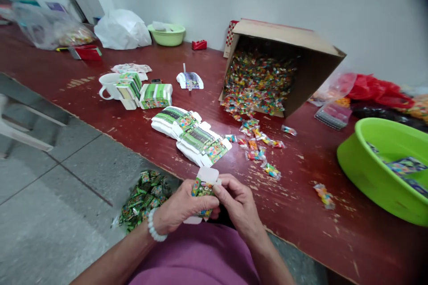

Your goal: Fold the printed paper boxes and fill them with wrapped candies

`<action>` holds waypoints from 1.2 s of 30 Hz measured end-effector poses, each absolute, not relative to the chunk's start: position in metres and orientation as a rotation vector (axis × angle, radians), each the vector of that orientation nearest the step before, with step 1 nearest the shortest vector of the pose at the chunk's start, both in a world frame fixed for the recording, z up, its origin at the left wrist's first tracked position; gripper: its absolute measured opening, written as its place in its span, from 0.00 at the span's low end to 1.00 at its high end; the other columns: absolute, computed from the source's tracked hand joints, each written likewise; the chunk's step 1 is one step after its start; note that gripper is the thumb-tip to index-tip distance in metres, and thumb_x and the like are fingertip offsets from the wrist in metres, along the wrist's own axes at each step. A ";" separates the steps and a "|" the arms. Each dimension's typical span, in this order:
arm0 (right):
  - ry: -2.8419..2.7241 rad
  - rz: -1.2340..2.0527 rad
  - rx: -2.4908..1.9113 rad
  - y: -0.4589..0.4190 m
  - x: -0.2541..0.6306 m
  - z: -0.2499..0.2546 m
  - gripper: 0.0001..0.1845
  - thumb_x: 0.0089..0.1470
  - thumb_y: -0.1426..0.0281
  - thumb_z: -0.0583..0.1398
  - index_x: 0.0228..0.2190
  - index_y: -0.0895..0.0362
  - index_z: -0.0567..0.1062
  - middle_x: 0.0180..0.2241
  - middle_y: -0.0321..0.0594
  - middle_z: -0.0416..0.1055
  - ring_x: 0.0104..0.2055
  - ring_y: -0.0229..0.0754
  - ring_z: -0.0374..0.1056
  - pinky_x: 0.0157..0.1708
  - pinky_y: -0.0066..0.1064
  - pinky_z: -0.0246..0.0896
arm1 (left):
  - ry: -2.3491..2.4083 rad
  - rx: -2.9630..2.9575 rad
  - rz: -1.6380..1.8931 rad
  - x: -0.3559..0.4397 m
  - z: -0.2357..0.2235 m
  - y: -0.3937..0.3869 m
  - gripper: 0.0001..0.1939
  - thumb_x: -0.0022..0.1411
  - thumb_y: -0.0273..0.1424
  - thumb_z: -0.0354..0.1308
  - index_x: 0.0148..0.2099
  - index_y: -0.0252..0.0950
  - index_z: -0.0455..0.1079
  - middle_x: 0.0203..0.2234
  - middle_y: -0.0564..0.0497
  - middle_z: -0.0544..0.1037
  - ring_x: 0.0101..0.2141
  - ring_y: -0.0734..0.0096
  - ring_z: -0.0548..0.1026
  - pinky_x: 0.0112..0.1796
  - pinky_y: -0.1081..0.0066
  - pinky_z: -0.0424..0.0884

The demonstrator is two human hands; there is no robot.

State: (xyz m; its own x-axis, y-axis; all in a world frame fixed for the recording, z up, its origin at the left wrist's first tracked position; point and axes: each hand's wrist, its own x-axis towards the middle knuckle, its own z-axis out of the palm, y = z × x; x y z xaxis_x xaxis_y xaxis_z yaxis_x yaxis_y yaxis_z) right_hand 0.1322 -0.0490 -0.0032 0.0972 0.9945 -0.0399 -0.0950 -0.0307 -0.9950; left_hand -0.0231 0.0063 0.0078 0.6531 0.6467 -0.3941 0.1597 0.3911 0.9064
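My left hand [187, 202] is wrapped around a small green printed candy box [203, 188], held in front of my body at the table's near edge. White flaps stick out at the box's top and bottom ends. My right hand [236, 198] pinches a white side flap of the same box between thumb and forefinger. Just beyond my hands, stacks of flat green box blanks [197, 136] lie fanned on the table. Several wrapped candies [256, 144] are scattered to their right, spilling from a tipped cardboard box [310, 67] full of them.
A green basin [354, 156] with purple packets stands at the right. At back left are a white mug [109, 85], bundled green blanks [156, 96] and a white plastic bag [122, 29]. A heap of green packets [147, 198] lies below the table edge, beside my left forearm.
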 end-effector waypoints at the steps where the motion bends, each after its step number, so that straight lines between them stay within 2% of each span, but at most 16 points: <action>1: -1.025 1.146 -1.239 -0.048 0.133 -0.004 0.13 0.59 0.59 0.62 0.32 0.56 0.78 0.35 0.39 0.74 0.30 0.38 0.69 0.29 0.28 0.66 | 0.844 1.233 0.391 -0.023 0.009 0.006 0.07 0.56 0.31 0.65 0.36 0.33 0.74 0.28 0.52 0.79 0.31 0.68 0.77 0.35 0.71 0.73; 3: -0.997 1.065 -1.298 -0.046 0.135 -0.005 0.13 0.59 0.60 0.62 0.33 0.56 0.79 0.31 0.38 0.76 0.32 0.40 0.70 0.33 0.29 0.66 | 0.887 1.316 0.519 -0.023 0.010 0.003 0.14 0.56 0.31 0.66 0.46 0.36 0.72 0.39 0.50 0.80 0.41 0.65 0.77 0.42 0.70 0.73; 5: -0.966 1.066 -1.317 -0.046 0.136 -0.006 0.13 0.59 0.59 0.62 0.35 0.57 0.78 0.32 0.38 0.77 0.33 0.40 0.70 0.34 0.29 0.66 | 0.965 1.286 0.644 -0.022 0.009 -0.002 0.22 0.58 0.33 0.65 0.54 0.39 0.65 0.47 0.48 0.78 0.45 0.63 0.77 0.43 0.68 0.74; 8: -0.860 1.101 -1.270 -0.046 0.135 -0.010 0.18 0.57 0.60 0.64 0.47 0.54 0.72 0.33 0.37 0.76 0.34 0.40 0.72 0.36 0.30 0.68 | 1.007 1.224 0.706 -0.022 0.008 -0.012 0.29 0.63 0.36 0.60 0.63 0.44 0.54 0.49 0.46 0.77 0.41 0.64 0.79 0.39 0.66 0.76; 10: -0.761 1.089 -1.236 -0.047 0.131 -0.013 0.24 0.56 0.62 0.65 0.52 0.51 0.66 0.33 0.34 0.76 0.34 0.39 0.72 0.36 0.30 0.68 | 0.960 1.272 0.710 -0.022 0.009 -0.015 0.32 0.65 0.34 0.59 0.66 0.48 0.50 0.52 0.48 0.76 0.43 0.65 0.78 0.43 0.65 0.76; 13: -0.756 1.032 -1.236 -0.049 0.127 -0.017 0.18 0.55 0.62 0.66 0.45 0.52 0.69 0.34 0.35 0.75 0.34 0.39 0.71 0.36 0.29 0.67 | 0.903 1.320 0.689 -0.023 0.013 -0.014 0.28 0.64 0.33 0.60 0.63 0.49 0.56 0.54 0.50 0.74 0.48 0.66 0.75 0.47 0.68 0.73; 16: -0.843 1.052 -1.231 -0.049 0.126 -0.018 0.12 0.57 0.62 0.64 0.40 0.54 0.73 0.35 0.37 0.75 0.36 0.39 0.70 0.36 0.29 0.66 | 0.882 1.249 0.634 -0.026 0.012 -0.011 0.21 0.65 0.36 0.60 0.58 0.46 0.60 0.44 0.52 0.77 0.43 0.66 0.76 0.42 0.71 0.73; 18: -0.890 1.109 -1.227 -0.048 0.129 -0.018 0.11 0.58 0.61 0.63 0.39 0.55 0.74 0.34 0.37 0.75 0.34 0.39 0.69 0.34 0.29 0.65 | 0.877 1.207 0.615 -0.029 0.009 -0.009 0.16 0.67 0.38 0.58 0.54 0.43 0.62 0.36 0.53 0.78 0.36 0.69 0.75 0.37 0.73 0.72; 20: -0.931 1.157 -1.241 -0.047 0.133 -0.019 0.11 0.58 0.60 0.63 0.35 0.56 0.74 0.30 0.35 0.73 0.30 0.37 0.67 0.30 0.27 0.63 | 0.875 1.192 0.616 -0.031 0.007 -0.007 0.12 0.68 0.39 0.56 0.51 0.42 0.64 0.32 0.55 0.76 0.32 0.73 0.72 0.34 0.75 0.69; 23: -0.950 1.200 -1.235 -0.044 0.137 -0.018 0.14 0.55 0.60 0.65 0.27 0.57 0.74 0.25 0.33 0.69 0.27 0.35 0.63 0.27 0.26 0.60 | 0.848 1.202 0.612 -0.031 0.004 -0.005 0.09 0.68 0.38 0.56 0.47 0.41 0.66 0.32 0.56 0.75 0.33 0.73 0.71 0.36 0.76 0.68; 25: -0.897 1.211 -1.195 -0.041 0.137 -0.017 0.14 0.51 0.60 0.67 0.26 0.57 0.73 0.25 0.34 0.70 0.27 0.35 0.64 0.29 0.27 0.61 | 0.828 1.219 0.621 -0.030 0.002 -0.003 0.07 0.68 0.37 0.57 0.45 0.40 0.68 0.34 0.55 0.75 0.36 0.73 0.71 0.38 0.75 0.68; 27: -0.795 1.209 -1.153 -0.038 0.136 -0.015 0.14 0.47 0.62 0.70 0.32 0.55 0.75 0.27 0.33 0.72 0.28 0.36 0.66 0.30 0.27 0.64 | 0.828 1.212 0.651 -0.028 0.001 -0.002 0.07 0.67 0.36 0.59 0.42 0.39 0.70 0.34 0.55 0.76 0.36 0.72 0.71 0.39 0.75 0.68; 29: -0.728 1.221 -1.129 -0.037 0.135 -0.015 0.21 0.42 0.63 0.72 0.39 0.54 0.74 0.27 0.31 0.73 0.28 0.37 0.68 0.30 0.28 0.65 | 0.856 1.175 0.667 -0.027 -0.001 0.000 0.08 0.64 0.36 0.62 0.40 0.37 0.71 0.33 0.54 0.76 0.36 0.72 0.72 0.38 0.75 0.69; 30: -0.739 1.229 -1.136 -0.037 0.136 -0.014 0.22 0.42 0.63 0.72 0.39 0.54 0.75 0.27 0.32 0.73 0.28 0.37 0.69 0.29 0.28 0.65 | 0.870 1.145 0.672 -0.027 -0.002 0.000 0.08 0.62 0.35 0.63 0.39 0.37 0.70 0.33 0.54 0.77 0.35 0.72 0.72 0.38 0.74 0.69; 33: -0.878 1.177 -1.221 -0.040 0.137 -0.013 0.12 0.46 0.63 0.70 0.29 0.57 0.77 0.25 0.34 0.73 0.27 0.36 0.67 0.29 0.27 0.64 | 0.892 1.007 0.690 -0.027 -0.003 -0.001 0.13 0.58 0.34 0.68 0.41 0.38 0.66 0.33 0.55 0.78 0.34 0.73 0.74 0.36 0.75 0.70; 36: -0.975 1.008 -1.288 -0.044 0.139 -0.010 0.10 0.51 0.65 0.68 0.25 0.57 0.76 0.25 0.35 0.72 0.27 0.37 0.66 0.27 0.28 0.62 | 0.837 0.843 0.629 -0.023 -0.002 -0.006 0.19 0.60 0.37 0.66 0.49 0.42 0.63 0.35 0.55 0.79 0.33 0.73 0.76 0.34 0.74 0.70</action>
